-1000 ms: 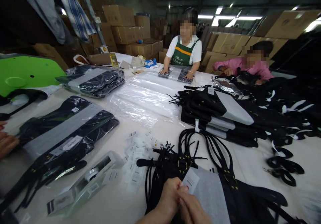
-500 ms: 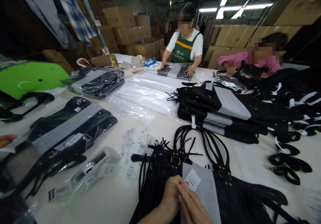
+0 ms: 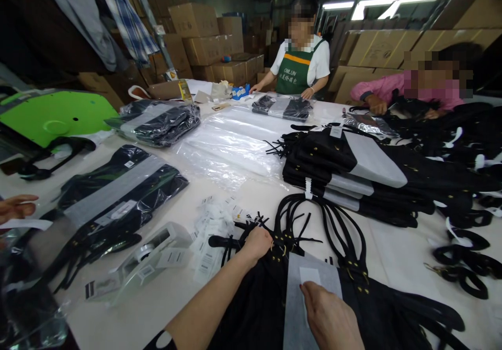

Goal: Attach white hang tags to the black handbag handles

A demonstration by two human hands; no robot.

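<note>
**Sticker going down on the grey wrap**

At the near edge of the table (image 3: pixel 219 308), a black strapped bag (image 3: pixel 254 308) lies flat under both hands. The left hand (image 3: pixel 257 243) reaches forward onto the straps and tassels (image 3: pixel 290 224) at the bag's top, fingers curled down over them; whether it grips a strap or only presses is hard to tell from this angle. The right hand (image 3: pixel 331 321) lies on the grey paper band (image 3: pixel 292 308) across the bag, fingers nearly flat, fingertips touching a small white sticker (image 3: pixel 309 275) on the band.

The risks I see: the sticker could go down creased or crooked if the band slides under the pressing fingers, and the loose straps could tangle with the loose labels (image 3: pixel 214 235) just beside them.

As for writing, the green apron (image 3: pixel 296 72) of the person across the table seems to read "OMLUN", with smaller characters beneath that are too small to read. The barcode labels are illegible too.
</note>
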